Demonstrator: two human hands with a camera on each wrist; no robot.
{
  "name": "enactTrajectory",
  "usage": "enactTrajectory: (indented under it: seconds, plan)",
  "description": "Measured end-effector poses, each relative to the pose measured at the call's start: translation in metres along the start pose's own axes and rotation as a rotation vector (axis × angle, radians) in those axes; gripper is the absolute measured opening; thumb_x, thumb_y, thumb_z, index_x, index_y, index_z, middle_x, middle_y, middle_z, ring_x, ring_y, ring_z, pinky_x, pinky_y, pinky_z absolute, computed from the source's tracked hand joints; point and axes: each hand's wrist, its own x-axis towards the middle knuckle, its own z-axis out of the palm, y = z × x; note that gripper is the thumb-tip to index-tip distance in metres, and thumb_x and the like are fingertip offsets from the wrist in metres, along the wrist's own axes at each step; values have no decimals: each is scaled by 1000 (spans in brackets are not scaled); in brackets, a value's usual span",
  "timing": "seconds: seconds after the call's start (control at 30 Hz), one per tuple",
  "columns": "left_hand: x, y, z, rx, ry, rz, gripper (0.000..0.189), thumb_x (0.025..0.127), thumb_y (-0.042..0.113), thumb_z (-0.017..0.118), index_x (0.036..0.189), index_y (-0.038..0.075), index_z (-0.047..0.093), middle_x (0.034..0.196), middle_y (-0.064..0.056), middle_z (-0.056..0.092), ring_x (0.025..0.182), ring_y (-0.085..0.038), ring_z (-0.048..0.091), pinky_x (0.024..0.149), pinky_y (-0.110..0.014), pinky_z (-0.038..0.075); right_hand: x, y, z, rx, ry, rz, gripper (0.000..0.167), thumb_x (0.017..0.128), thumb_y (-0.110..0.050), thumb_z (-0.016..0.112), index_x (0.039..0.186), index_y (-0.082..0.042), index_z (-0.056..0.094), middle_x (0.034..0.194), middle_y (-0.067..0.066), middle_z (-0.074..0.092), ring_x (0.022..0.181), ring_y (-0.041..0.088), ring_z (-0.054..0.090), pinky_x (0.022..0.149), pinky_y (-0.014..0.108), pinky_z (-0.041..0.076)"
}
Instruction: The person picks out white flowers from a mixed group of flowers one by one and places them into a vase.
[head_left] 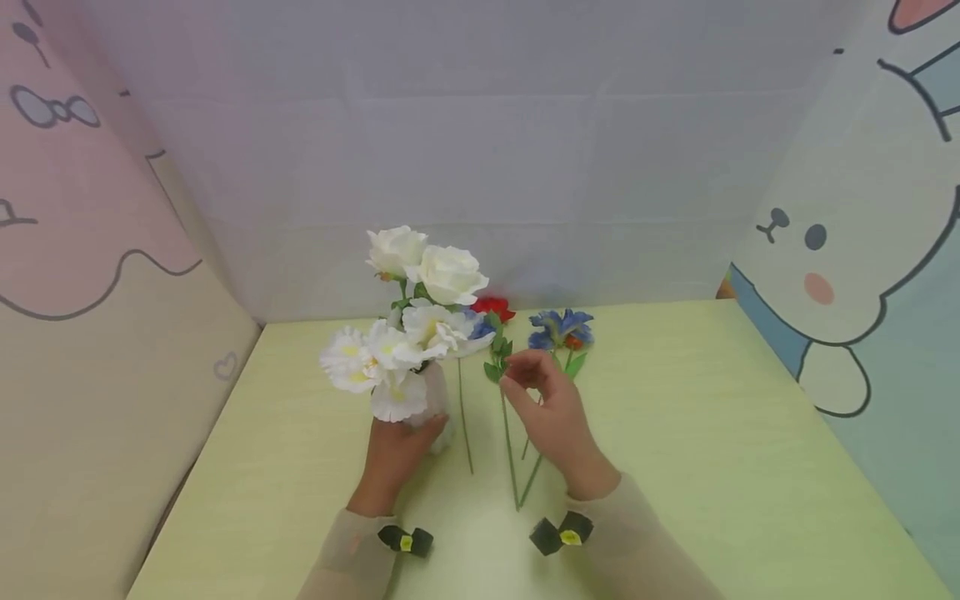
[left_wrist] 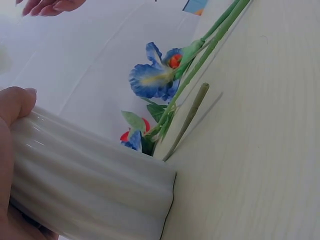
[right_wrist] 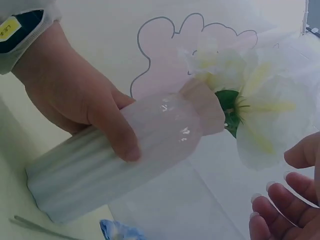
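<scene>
My left hand (head_left: 399,457) grips a white ribbed vase (right_wrist: 120,155), thumb along its side, the base at the tabletop. White roses (head_left: 448,273) rise from the vase, and white ruffled flowers with yellow centres (head_left: 401,346) spread over its rim, hiding the mouth in the head view. To the right, my right hand (head_left: 551,408) hovers with loosely bent fingers and nothing between them, overlapping the leafy stems in the head view. In the right wrist view its fingertips (right_wrist: 275,197) show beside the white petals, apart from them.
Right of the vase, loose flowers lie on the pale yellow table (head_left: 720,467): a blue iris (head_left: 561,327), a red flower (head_left: 492,309) and a leafy green stem (head_left: 510,442). A pale cloth wall (head_left: 480,158) stands behind, with cartoon-printed sheets at both sides.
</scene>
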Motion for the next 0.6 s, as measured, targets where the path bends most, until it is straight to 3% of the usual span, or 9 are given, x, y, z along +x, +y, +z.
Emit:
enactTrajectory:
  seconds: [0.2, 0.37, 0.6]
  plan:
    - [1, -1, 3, -15, 11, -13, 73, 83, 17, 86, 144, 9, 46, 136, -10, 52, 121, -26, 52, 103, -51, 41, -7, 10, -27, -248, -23, -92, 31, 96, -9, 71, 126, -4, 62, 116, 7, 66, 102, 23, 62, 92, 42, 51]
    - [2, 0, 6, -4, 19, -10, 78, 84, 18, 86, 147, 8, 42, 140, -11, 46, 122, -28, 50, 104, -51, 39, -14, 23, -48, -460, -24, -102, 38, 96, -15, 72, 131, -6, 61, 125, 6, 63, 112, 26, 59, 96, 49, 48]
    - [6, 2, 7, 43, 24, -24, 81, 83, 21, 87, 148, 8, 40, 142, -12, 45, 124, -30, 50, 105, -51, 39, -24, 30, -69, -613, -4, -145, 48, 94, -15, 73, 137, 0, 57, 134, 14, 60, 126, 33, 55, 105, 53, 42]
